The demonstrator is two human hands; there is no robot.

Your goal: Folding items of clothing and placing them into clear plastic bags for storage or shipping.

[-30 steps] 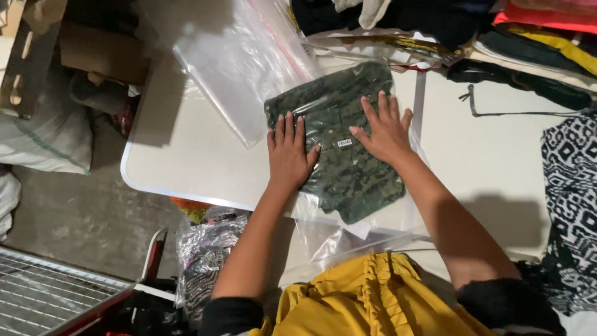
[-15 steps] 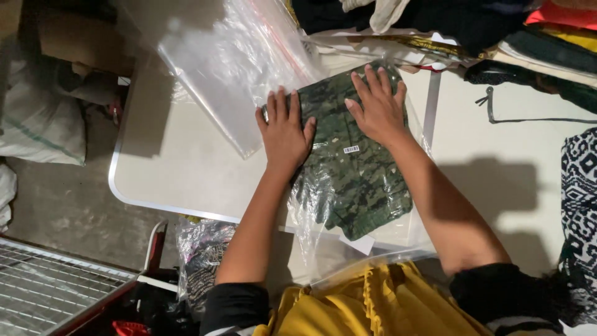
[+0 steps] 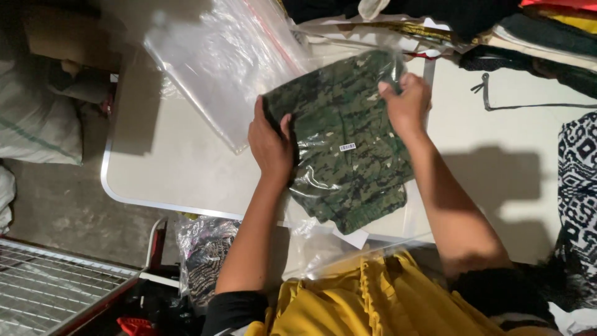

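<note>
Bagged camouflage garment (image 3: 342, 149) beside empty clear bags (image 3: 224, 56), clothing pile (image 3: 497, 25) behind.

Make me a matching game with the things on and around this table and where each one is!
Things:
1. camouflage garment in a clear bag
2. empty clear plastic bag
3. yellow cloth
4. black-and-white patterned fabric

Places:
A. far right edge
B. bottom, nearest the person
C. between left hand and right hand
D. table's upper left

Pairs: 1-C, 2-D, 3-B, 4-A
</note>
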